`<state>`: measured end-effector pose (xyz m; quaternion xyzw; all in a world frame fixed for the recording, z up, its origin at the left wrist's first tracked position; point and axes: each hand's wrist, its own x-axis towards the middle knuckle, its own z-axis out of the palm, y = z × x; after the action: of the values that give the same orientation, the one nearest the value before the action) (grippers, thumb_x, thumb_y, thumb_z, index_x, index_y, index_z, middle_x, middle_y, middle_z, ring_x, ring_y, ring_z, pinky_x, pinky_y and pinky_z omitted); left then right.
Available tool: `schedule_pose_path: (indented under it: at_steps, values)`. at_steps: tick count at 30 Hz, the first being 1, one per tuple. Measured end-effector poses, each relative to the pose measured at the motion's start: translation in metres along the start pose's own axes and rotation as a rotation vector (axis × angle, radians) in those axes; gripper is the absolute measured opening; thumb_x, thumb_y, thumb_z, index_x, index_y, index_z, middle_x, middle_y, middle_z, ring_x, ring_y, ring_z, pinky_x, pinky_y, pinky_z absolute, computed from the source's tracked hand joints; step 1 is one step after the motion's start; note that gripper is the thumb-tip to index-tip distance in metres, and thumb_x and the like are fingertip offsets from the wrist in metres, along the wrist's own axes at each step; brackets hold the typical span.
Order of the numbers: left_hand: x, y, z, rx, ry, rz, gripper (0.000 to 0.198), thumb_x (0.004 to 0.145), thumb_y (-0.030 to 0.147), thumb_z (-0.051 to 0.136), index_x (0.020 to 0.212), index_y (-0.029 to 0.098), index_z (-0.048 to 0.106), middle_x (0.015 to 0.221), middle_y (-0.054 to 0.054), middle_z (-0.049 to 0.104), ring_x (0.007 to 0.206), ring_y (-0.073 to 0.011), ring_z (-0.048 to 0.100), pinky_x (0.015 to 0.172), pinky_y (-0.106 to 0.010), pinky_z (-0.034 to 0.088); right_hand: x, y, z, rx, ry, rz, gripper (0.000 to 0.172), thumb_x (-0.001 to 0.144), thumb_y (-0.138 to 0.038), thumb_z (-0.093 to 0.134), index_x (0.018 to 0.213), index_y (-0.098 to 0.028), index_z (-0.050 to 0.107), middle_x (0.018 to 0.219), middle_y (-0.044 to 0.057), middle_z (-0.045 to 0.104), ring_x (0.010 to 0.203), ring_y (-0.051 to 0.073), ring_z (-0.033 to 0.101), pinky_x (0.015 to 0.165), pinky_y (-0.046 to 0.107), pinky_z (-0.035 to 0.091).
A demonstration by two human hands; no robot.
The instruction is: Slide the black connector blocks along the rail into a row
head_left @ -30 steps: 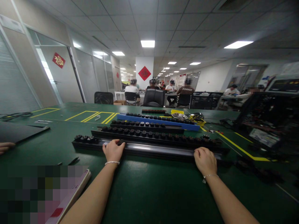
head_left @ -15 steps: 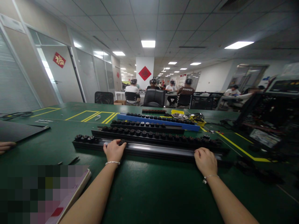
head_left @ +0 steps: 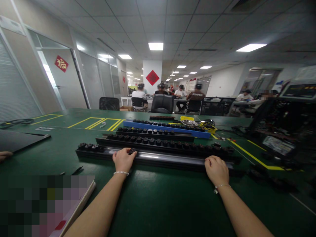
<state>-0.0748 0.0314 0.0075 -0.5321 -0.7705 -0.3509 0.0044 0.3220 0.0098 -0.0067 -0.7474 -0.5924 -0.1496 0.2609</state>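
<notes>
A long black rail (head_left: 170, 158) lies across the green table in front of me, with a few small black parts seated at its left end. My left hand (head_left: 124, 160) rests on the rail's near edge, its fingers pinched on a small black part (head_left: 131, 151) on top of the rail. My right hand (head_left: 217, 169) sits further right on the same rail, fingers curled over its near edge.
Behind lie two more black rails (head_left: 158, 143) filled with black parts and a blue rail (head_left: 168, 128). A notebook (head_left: 74, 210) lies near left, a dark panel (head_left: 17, 140) far left with another person's fingers (head_left: 5, 155). Equipment (head_left: 283, 128) stands right. People sit at tables beyond.
My left hand has slid a little to the right along the rail with the small black part. My right hand has stayed put.
</notes>
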Motion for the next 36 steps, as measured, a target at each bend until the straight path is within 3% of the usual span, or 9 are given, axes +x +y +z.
schedule_pose_path:
  at_steps: [16, 22, 36]
  values:
    - [-0.0049, 0.0081, -0.0025, 0.159, -0.027, 0.021, 0.036, 0.072, 0.048, 0.049, 0.091, 0.018, 0.058, 0.1, -0.013, 0.065, 0.107, -0.0299, 0.052, 0.103, -0.049, 0.021, 0.0, 0.0023, -0.0005, 0.029, -0.008, -0.01, 0.035, 0.083, -0.03, 0.035, 0.082, -0.02, 0.068, 0.103, 0.006, 0.061, 0.094, 0.022, 0.05, 0.078, 0.034, 0.038]
    - [-0.0058, 0.0071, -0.0045, 0.129, -0.063, 0.051, 0.027, 0.073, 0.042, 0.048, 0.085, 0.02, 0.057, 0.097, -0.011, 0.065, 0.105, -0.029, 0.053, 0.104, -0.053, 0.017, 0.0001, 0.0018, -0.001, 0.02, -0.011, -0.009, 0.035, 0.083, -0.03, 0.035, 0.083, -0.02, 0.068, 0.104, 0.006, 0.061, 0.095, 0.022, 0.05, 0.079, 0.034, 0.038]
    - [-0.0053, 0.0049, -0.0012, 0.055, -0.07, 0.082, 0.027, 0.072, 0.045, 0.053, 0.08, 0.022, 0.062, 0.094, -0.008, 0.068, 0.104, -0.0299, 0.054, 0.104, -0.058, 0.012, -0.0001, 0.0031, 0.0013, 0.027, 0.011, -0.021, 0.034, 0.083, -0.03, 0.035, 0.08, -0.021, 0.068, 0.103, 0.006, 0.061, 0.094, 0.021, 0.05, 0.08, 0.033, 0.038]
